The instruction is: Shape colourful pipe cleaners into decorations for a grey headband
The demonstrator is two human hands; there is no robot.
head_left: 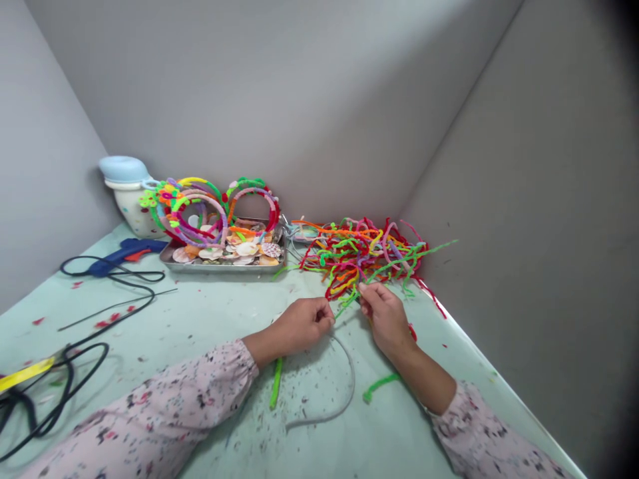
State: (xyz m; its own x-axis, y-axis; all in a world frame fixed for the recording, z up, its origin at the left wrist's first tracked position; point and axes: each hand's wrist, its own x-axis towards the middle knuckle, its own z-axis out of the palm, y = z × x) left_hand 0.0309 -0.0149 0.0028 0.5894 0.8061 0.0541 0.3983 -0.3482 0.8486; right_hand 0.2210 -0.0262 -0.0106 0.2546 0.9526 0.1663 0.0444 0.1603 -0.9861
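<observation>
My left hand [304, 324] is closed in a pinch on one end of a green pipe cleaner [346, 305]. My right hand [384, 314] pinches the same green pipe cleaner a little further right, at the near edge of a tangled pile of coloured pipe cleaners [364, 256]. Both hands rest low over the pale green table [200, 319]. A bare grey headband [334, 399] lies curved on the table just under and before my hands. Two loose green pipe cleaner pieces, one [275, 382] by my left wrist and one [379, 384] by my right forearm, lie flat.
A metal tray [219, 266] with shells and several wrapped headbands [200, 213] stands at the back left. Behind it is a white and blue jar [127, 193]. A blue glue gun [124, 256] and black cables [74, 359] lie left. Grey walls close the corner.
</observation>
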